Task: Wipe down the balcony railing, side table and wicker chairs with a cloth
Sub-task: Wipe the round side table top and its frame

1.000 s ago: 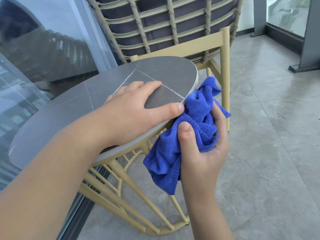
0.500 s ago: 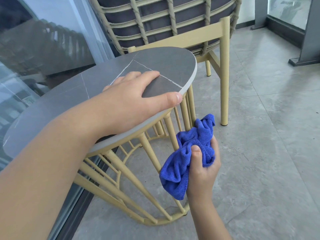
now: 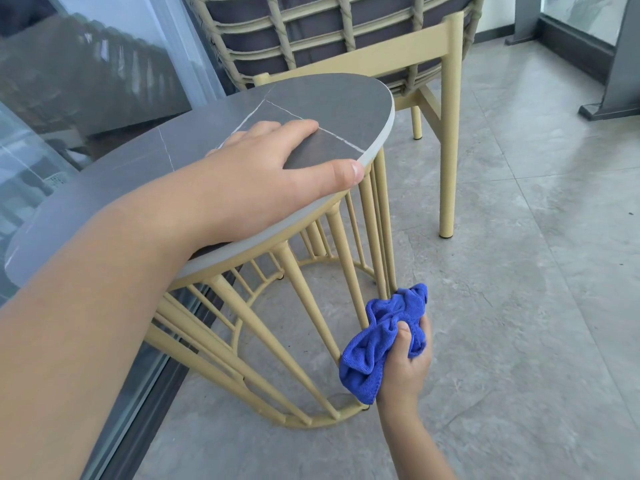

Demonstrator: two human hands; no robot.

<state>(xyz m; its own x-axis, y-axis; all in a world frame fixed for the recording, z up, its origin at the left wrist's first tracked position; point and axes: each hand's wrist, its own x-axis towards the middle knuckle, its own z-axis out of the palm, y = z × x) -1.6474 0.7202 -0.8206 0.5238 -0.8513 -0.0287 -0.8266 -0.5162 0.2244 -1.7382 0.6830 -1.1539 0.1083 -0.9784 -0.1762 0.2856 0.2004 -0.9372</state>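
**One table, one chair, one cloth, two hands**

The grey tiled floor (image 3: 519, 306) is the biggest thing here, and it has lots of open room on the right side. On the left is a big glass door (image 3: 86, 81), and the table sits just beside it. There is one wicker chair (image 3: 346, 36) at the top, with a dark cushion behind its woven strips and two tan legs showing. In front of it stands one round side table (image 3: 329, 102) with a grey top, thin white lines, and a pale edge. Many tan bars make up its base.

The left hand (image 3: 263, 174) lies flat on the table top, fingers straight, thumb along the near edge. The right hand (image 3: 408, 362) is low down, fingers curled tight around one bunched blue cloth (image 3: 377, 337). The cloth touches the lower bars of the table, close to the floor.

No words or labels can be read.
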